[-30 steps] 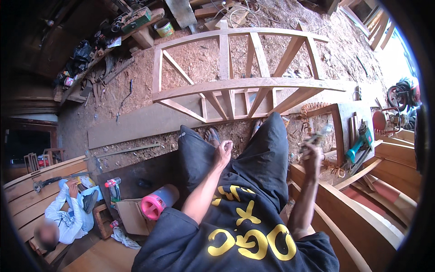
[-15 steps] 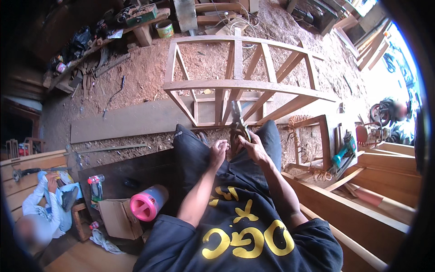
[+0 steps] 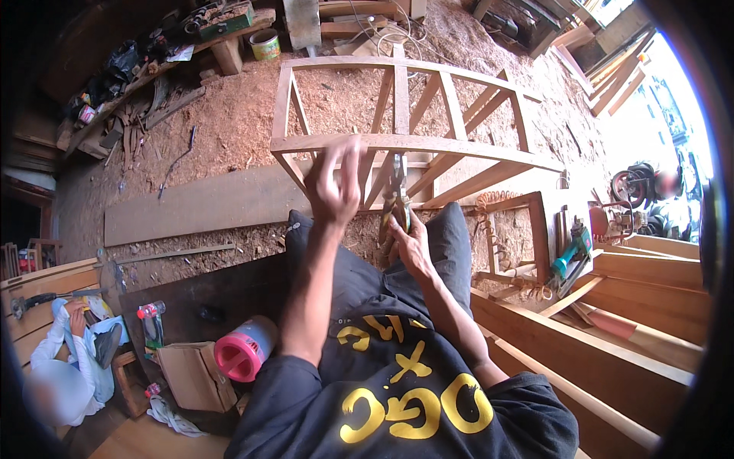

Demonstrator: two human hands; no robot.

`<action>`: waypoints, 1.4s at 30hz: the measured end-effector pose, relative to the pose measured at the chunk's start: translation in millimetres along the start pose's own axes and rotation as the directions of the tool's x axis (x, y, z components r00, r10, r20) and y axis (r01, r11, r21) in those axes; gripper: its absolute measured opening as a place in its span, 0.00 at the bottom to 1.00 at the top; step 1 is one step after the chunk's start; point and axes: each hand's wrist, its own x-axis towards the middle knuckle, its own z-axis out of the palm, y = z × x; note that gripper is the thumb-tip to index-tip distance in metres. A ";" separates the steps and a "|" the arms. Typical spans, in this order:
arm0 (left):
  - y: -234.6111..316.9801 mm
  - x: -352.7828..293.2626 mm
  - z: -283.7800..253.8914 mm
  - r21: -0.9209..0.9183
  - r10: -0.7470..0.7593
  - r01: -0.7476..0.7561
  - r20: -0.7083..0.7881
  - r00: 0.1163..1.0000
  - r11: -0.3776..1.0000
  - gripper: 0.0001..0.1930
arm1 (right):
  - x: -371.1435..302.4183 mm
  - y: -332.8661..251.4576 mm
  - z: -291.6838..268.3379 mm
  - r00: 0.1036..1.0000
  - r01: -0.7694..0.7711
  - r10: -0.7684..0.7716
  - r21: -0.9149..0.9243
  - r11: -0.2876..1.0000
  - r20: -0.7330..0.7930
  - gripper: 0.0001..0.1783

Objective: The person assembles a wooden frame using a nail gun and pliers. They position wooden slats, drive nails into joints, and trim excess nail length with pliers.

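My right hand (image 3: 411, 246) rests over my knee and grips a slim metal hand tool (image 3: 398, 191), whose tip points away from me toward a wooden truss-like frame (image 3: 397, 143) lying on the sawdust floor. My left hand (image 3: 334, 187) is raised above my left knee, back toward me, fingers loosely spread upward, with nothing visible in it. It hovers in front of the frame's near rail. My dark trousers and a black shirt with yellow lettering fill the lower middle.
A long plank (image 3: 199, 205) lies left of the frame. A pink-capped container (image 3: 243, 350) and a cardboard box (image 3: 195, 375) sit at lower left, near a seated person (image 3: 73, 359). A green power tool (image 3: 569, 256), timber beams (image 3: 612, 336) and a motorbike (image 3: 638, 183) are at right.
My right hand swung in from the right with the tool and now sits over my knee. My left hand lifted off my leg and rose toward the frame.
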 end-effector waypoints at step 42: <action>-56.2 67.5 77.5 0.479 -0.426 0.088 0.663 0.615 0.873 0.35 | -9.0 -48.2 11.2 0.801 -0.581 -0.056 0.797 0.164 0.596 0.27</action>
